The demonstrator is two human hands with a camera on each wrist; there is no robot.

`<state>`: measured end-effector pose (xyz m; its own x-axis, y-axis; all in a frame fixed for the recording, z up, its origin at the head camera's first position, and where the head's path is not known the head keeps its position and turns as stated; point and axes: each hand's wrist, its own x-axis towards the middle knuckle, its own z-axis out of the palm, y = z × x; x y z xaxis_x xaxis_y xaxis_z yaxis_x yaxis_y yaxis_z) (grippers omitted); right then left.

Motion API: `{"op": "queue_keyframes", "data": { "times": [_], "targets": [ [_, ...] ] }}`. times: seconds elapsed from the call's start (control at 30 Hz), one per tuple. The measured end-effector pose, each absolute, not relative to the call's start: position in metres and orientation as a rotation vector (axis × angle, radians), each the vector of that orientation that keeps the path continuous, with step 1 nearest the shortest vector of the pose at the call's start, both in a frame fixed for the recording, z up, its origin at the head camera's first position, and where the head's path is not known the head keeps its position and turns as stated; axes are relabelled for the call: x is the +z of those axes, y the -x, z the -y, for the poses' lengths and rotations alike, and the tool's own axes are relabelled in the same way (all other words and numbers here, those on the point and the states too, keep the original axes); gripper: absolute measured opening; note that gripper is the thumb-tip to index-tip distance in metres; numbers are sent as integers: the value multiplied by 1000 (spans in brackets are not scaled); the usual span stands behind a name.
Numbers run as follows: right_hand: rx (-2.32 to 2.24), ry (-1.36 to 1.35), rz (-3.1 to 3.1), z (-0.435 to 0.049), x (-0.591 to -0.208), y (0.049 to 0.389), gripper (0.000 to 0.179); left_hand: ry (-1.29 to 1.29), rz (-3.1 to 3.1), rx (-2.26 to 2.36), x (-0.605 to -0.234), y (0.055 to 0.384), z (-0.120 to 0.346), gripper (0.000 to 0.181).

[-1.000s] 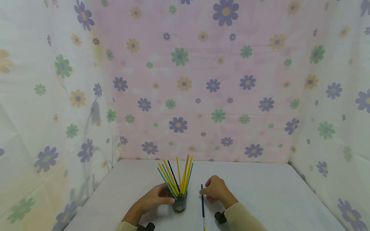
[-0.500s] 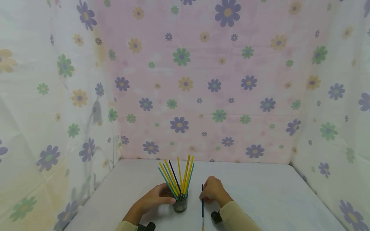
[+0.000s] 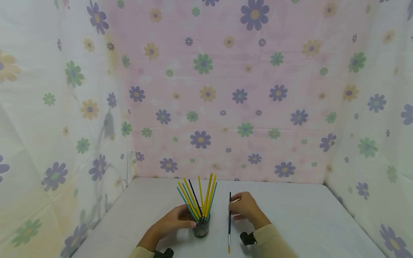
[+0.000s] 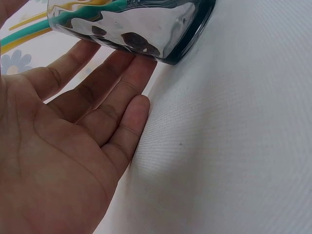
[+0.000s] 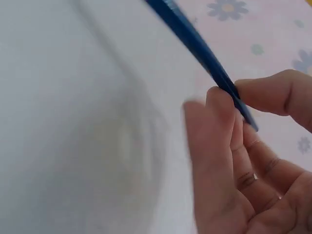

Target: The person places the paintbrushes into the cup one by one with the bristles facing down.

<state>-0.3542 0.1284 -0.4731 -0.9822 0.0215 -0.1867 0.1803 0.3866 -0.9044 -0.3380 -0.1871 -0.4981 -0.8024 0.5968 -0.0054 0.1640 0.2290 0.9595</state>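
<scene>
A small clear glass (image 3: 201,231) stands on the white table, holding several paintbrushes (image 3: 207,197) with yellow, teal and dark handles, tips down. My left hand (image 3: 171,223) steadies it from the left, thumb in front and fingers behind; in the left wrist view its fingertips touch the lower wall of the glass (image 4: 170,29). To the right of the glass, my right hand (image 3: 247,208) pinches a dark-handled paintbrush (image 3: 229,226) near the handle's end, bristles pointing toward me. In the right wrist view thumb and fingertips meet on the blue-looking handle (image 5: 195,46).
The white tabletop (image 3: 290,222) runs back to a pink flowered cloth (image 3: 222,143). Flowered cloth also hangs at the left and right sides. Dark wrist cameras (image 3: 247,238) sit at both cuffs.
My right hand has pinched the loose paintbrush and moved it slightly right and away from me, so its yellow bristles now show. My left hand and the glass stay in place.
</scene>
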Motion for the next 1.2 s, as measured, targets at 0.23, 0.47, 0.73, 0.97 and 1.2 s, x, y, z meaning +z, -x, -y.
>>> {"op": "queue_keyframes", "data": {
  "times": [0.23, 0.47, 0.73, 0.97, 1.2],
  "targets": [
    [-1849, -67, -2488, -136, -452, 347, 41, -706, -2145, 1600, -499, 337, 187, 57],
    [-2088, -45, -2571, -138, -435, 341, 37, -711, -2147, 1597, -499, 337, 187, 57],
    [-2250, 67, -2652, -130, -413, 328, 36, -714, -2146, 1595, -499, 339, 186, 57],
    [-2375, 253, -2636, -117, -399, 318, 35, -706, -2152, 1582, -497, 340, 185, 57],
    [-2350, 357, -2631, -102, -398, 312, 32, -688, -2168, 1571, -497, 338, 186, 60]
  ]
}}
